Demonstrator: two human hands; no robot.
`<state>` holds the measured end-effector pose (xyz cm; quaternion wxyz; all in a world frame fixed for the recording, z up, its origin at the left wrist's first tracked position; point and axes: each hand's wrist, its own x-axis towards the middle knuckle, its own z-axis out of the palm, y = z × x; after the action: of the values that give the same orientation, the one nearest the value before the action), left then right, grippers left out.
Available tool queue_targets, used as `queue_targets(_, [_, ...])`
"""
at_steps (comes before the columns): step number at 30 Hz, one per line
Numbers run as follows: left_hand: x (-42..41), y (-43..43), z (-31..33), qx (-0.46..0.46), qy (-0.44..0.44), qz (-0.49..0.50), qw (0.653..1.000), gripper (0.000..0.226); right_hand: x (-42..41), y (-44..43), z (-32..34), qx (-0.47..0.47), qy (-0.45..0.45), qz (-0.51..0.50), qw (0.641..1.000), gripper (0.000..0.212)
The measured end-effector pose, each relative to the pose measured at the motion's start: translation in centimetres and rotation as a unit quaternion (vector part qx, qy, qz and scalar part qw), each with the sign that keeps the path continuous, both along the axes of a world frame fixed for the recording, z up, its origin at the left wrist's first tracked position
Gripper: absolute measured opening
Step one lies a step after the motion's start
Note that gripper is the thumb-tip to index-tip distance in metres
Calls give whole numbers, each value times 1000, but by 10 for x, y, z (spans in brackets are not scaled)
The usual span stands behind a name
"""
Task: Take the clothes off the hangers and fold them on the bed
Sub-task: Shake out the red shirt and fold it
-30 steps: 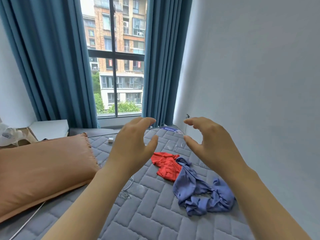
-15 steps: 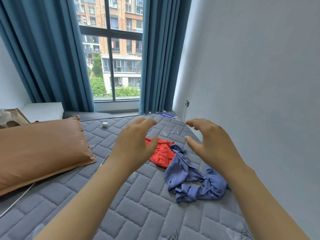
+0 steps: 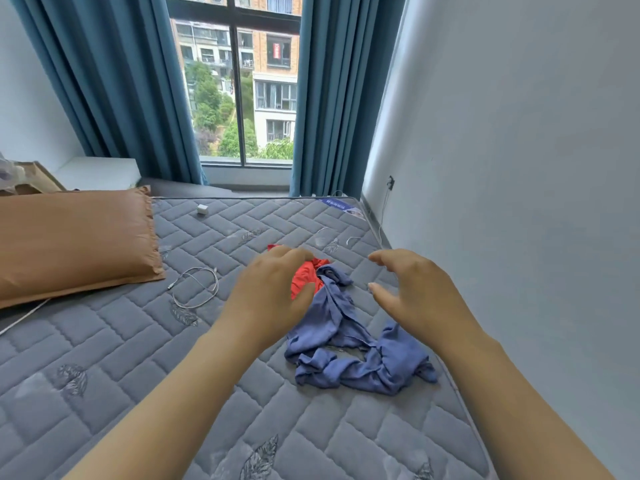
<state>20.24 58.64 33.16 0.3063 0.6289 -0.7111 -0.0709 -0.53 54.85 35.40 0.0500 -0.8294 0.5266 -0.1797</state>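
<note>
I'm looking down a grey quilted mattress that sits tight against a plain pale wall on the right, with daylight coming in from a dark-framed window at the far end. Teal curtains hang on both sides of the glass, and apartment blocks and trees show outside. An orange-brown pillow lies at the left, a white cable coiled just beside it, and a small white cube sits near the far edge.

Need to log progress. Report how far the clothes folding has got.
Done: nothing folded. The red garment and blue garment lie crumpled on the mattress; no hangers show. In hand: nothing; the left hand and right hand hover open above the pile. Left: folding both.
</note>
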Motion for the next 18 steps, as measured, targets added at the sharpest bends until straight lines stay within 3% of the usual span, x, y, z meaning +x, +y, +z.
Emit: queue_targets(18, [-47,12,-53,90,-8,42,995,33,-59,-7,-56,98,58,42,993,35])
